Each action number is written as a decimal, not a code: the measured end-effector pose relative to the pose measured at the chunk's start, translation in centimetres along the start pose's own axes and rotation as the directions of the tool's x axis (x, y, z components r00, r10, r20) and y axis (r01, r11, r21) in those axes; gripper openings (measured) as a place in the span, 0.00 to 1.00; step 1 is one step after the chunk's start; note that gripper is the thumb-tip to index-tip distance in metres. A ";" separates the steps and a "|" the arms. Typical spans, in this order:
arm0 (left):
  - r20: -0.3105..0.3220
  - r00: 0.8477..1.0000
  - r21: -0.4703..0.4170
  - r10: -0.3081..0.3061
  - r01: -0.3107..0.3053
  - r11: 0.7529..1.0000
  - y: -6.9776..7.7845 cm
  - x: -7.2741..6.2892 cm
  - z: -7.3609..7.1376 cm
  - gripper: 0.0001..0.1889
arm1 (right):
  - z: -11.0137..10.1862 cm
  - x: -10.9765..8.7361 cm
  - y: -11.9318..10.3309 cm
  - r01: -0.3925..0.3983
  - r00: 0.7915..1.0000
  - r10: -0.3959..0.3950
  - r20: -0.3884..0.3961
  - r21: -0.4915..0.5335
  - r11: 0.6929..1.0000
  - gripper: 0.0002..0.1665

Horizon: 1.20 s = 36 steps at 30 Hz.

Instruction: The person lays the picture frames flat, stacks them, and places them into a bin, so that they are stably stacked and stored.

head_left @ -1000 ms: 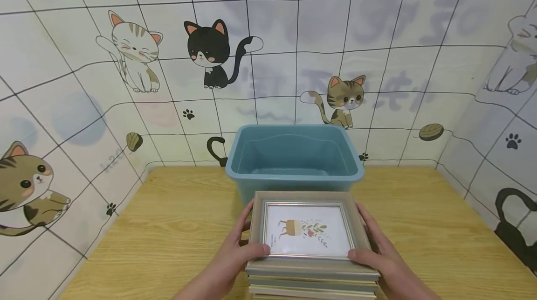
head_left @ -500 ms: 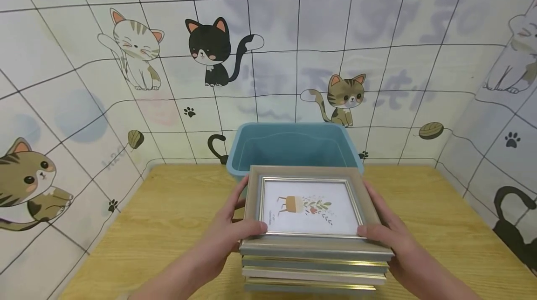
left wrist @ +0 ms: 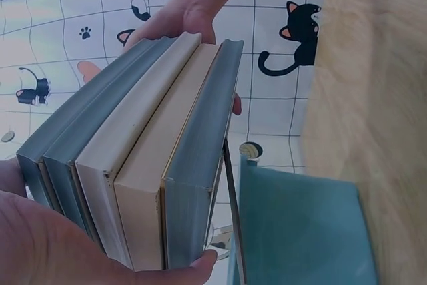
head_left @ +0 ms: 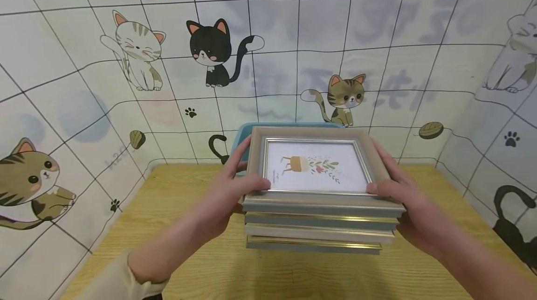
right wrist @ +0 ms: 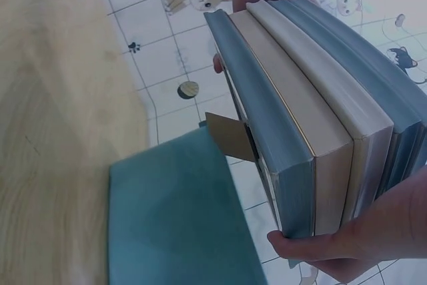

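Both hands hold a stack of several picture frames (head_left: 314,201) up off the table. The top frame is beige and silver, around a print (head_left: 299,164) of a plant in a legged pot. My left hand (head_left: 224,192) grips the stack's left side, thumb on the top frame's near corner and fingers underneath. My right hand (head_left: 411,202) grips the right side likewise. Grey-blue, white and beige edges show in the left wrist view. From the bottom frame a thin brown stand flap (right wrist: 230,137) sticks out. The stack's far part overlaps the blue plastic bin (head_left: 244,134) in the head view.
The bin stands on the wood-grain table (head_left: 289,274) against the back, mostly hidden behind the stack in the head view. A white wall covering (head_left: 277,20) with grid lines and cartoon cats encloses the back and both sides.
Both hands have raised the stack of picture frames and carried it forward, from in front of the bin until it hides most of the bin. The grip looks the same.
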<state>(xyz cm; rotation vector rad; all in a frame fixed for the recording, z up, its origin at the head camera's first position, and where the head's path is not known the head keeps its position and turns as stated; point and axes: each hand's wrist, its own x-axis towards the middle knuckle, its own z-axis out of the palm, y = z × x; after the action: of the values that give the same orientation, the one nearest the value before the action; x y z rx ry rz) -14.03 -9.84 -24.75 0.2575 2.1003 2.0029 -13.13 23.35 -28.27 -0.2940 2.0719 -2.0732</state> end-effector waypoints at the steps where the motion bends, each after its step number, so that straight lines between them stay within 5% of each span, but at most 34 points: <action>1: 0.007 1.000 0.003 0.000 0.000 1.000 0.2 0.3 -0.1 0.48 | -0.1 0.2 -0.3 -0.002 1.000 0.002 0.004 0.002 1.000 0.48; 16: -0.019 0.999 -0.037 -0.044 0.043 0.998 3.0 4.5 -0.8 0.48 | 0.4 4.4 -3.6 0.040 0.999 -0.041 0.036 0.020 0.999 0.46; 28: -0.055 0.996 -0.073 -0.070 0.066 0.995 2.7 9.0 -1.7 0.47 | 0.1 8.8 -3.7 0.056 0.997 -0.057 0.044 0.013 0.998 0.48; 36: -0.052 0.998 -0.098 -0.023 0.018 0.995 1.9 12.5 -2.3 0.48 | -0.5 11.9 -3.7 0.044 0.998 -0.044 0.034 0.010 0.999 0.50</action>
<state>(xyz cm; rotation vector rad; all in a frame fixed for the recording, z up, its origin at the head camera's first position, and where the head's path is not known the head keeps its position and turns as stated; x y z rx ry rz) -26.69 -8.47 -23.30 0.1674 2.0196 2.1155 -24.74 20.55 -24.58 -0.3741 2.0535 -2.0873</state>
